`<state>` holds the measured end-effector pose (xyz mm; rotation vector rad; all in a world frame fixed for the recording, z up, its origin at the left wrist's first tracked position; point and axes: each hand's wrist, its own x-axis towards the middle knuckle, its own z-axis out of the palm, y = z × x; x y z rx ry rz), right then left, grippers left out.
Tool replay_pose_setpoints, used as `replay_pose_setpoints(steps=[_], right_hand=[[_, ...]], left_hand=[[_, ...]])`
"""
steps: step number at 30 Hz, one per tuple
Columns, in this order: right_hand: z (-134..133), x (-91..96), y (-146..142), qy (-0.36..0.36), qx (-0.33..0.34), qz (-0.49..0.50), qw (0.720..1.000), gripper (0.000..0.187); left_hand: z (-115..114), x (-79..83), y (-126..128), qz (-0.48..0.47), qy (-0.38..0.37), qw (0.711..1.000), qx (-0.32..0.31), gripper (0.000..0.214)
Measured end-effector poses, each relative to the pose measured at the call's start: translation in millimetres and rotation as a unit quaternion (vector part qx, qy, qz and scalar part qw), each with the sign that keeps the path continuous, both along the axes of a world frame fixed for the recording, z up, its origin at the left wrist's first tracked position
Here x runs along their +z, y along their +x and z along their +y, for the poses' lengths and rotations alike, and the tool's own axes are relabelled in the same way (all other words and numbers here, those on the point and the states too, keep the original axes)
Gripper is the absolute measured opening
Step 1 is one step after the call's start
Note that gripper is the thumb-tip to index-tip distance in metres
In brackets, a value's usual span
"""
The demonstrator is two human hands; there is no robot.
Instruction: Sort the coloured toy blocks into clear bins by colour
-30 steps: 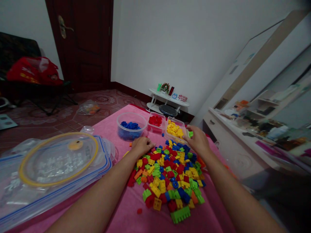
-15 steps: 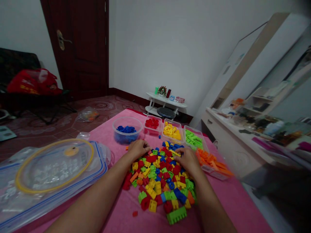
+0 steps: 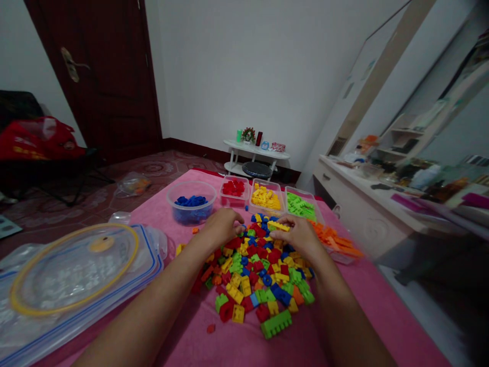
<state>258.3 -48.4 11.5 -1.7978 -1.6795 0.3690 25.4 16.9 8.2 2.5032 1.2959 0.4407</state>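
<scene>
A heap of small plastic building blocks (image 3: pixel 260 275) in red, yellow, green, blue and orange lies on a pink cloth (image 3: pixel 355 311). My left hand (image 3: pixel 221 227) rests with curled fingers on the heap's far left edge; what it holds is hidden. My right hand (image 3: pixel 300 237) sits at the far right of the heap and pinches a long yellow block (image 3: pixel 278 226). Beyond the heap stand a round tub of blue blocks (image 3: pixel 191 201), a box of red blocks (image 3: pixel 234 189), a box of yellow blocks (image 3: pixel 265 198) and a box of green blocks (image 3: pixel 301 205).
A box of orange blocks (image 3: pixel 336 242) lies right of my right hand. Clear plastic lids (image 3: pixel 72 270), one with a yellow ring, are stacked at the left. A white dresser (image 3: pixel 367 209) stands right of the bed, a small white table (image 3: pixel 255 153) behind it.
My right hand came back from the green box to the heap and took hold of a long yellow block. My left hand stayed at the heap's left edge. The camera shifted right.
</scene>
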Motion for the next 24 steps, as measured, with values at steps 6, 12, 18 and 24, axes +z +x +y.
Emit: replay_pose_setpoints(steps=[6,12,18,24], right_hand=[[-9,18.8,-6,0.029,0.007,0.004,1.0,0.037],[-18,30.8,-12,0.058,-0.027,-0.041,0.997,0.036],[-11,15.4,1,0.022,-0.051,-0.142,0.988,0.015],[-8,2.0,9,-0.066,-0.034,-0.225,0.972,0.03]], left_hand=[[-18,0.2,22,-0.065,-0.001,0.993,-0.097,0.024],[-22,-10.4,31,-0.047,0.016,0.987,-0.156,0.023],[-35,-20.0,46,-0.076,0.075,0.979,-0.171,0.035],[-45,-23.7,60,-0.015,0.063,0.987,-0.148,0.037]])
